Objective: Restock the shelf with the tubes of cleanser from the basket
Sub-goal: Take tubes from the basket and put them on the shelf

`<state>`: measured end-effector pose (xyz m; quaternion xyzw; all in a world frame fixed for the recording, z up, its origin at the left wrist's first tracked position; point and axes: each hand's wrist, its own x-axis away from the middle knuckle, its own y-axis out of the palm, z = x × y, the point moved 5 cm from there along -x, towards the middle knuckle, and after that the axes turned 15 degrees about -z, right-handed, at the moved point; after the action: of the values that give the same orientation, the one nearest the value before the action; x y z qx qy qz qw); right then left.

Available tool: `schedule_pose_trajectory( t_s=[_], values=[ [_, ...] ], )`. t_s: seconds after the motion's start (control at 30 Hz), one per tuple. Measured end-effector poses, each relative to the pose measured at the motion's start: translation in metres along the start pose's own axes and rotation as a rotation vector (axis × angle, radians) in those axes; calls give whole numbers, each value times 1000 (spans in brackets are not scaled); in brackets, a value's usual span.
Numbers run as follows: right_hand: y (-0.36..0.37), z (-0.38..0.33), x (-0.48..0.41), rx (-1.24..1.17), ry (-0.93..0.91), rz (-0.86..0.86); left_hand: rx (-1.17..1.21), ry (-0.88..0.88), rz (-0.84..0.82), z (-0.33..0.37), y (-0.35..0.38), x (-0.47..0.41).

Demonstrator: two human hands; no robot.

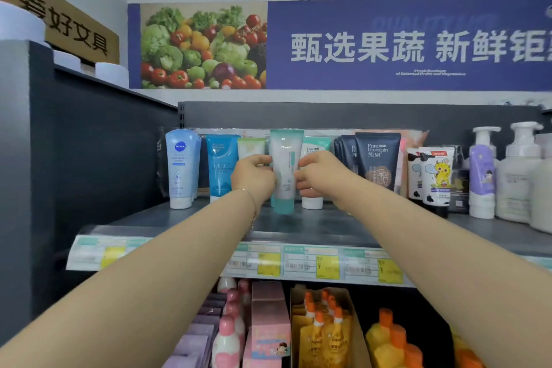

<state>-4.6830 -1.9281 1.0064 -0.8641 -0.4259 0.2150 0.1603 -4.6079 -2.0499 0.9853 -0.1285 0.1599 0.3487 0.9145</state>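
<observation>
At shelf (313,227), arms outstretched, left hand (254,178), right hand (321,173) gripping upright tube (285,158)

My L hand (254,178) & R hand (321,176) grip 1 cleanser tube (285,158), upright, cap down, at the shelf (313,227), w/ other tubes (180,164) behind.

Teal-white cleanser tube (285,170); dark grey shelf (322,227); yellow price tags (328,267).

A person's two arms show bare along their whole visible length, down to the left grip (254,178) and the right grip (321,175). A thin, gold-coloured chain bracelet (254,213) circles the left wrist, hanging loosely below it.
</observation>
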Motion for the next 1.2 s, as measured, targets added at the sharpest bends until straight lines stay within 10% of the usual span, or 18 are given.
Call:
schedule_pose_trajectory(
  t_s=[0.67,1.2],
  values=[
    [20,22,-44,113,95,-14,-184,-116,-326,-22,13,-29],
    [12,-10,27,978,-58,146,-1156,204,-268,17,7,23]
  ],
)
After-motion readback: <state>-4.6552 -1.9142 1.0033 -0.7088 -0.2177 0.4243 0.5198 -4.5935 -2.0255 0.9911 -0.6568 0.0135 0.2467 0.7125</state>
